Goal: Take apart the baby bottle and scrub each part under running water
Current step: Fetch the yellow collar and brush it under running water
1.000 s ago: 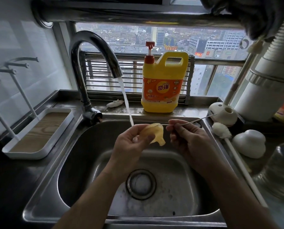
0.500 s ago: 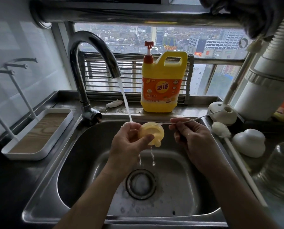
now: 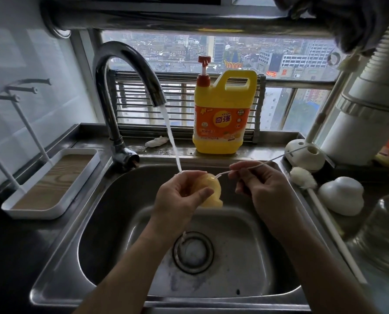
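My left hand (image 3: pixel 179 196) grips a yellowish silicone bottle nipple (image 3: pixel 211 191) over the steel sink (image 3: pixel 98 223), right under the stream from the curved tap (image 3: pixel 130 64). Water hits my fingers and runs off toward the drain (image 3: pixel 193 251). My right hand (image 3: pixel 261 184) pinches a thin white wire brush (image 3: pixel 268 162), whose tip pokes into the nipple's upper edge. On the right counter lie a long white bottle brush (image 3: pixel 302 177), a white dome-shaped bottle cap (image 3: pixel 340 194) and a clear glass bottle body (image 3: pixel 384 232).
A yellow dish-soap jug with a red pump (image 3: pixel 223 114) stands on the window ledge behind the sink. A white drying rack with a tray (image 3: pixel 50 184) is on the left counter. A white brush holder (image 3: pixel 304 155) and a large white duct (image 3: pixel 374 98) are at the right.
My left hand has turned the nipple under the stream and dropped slightly. The thin brush in my right hand has worked at the nipple's edge.
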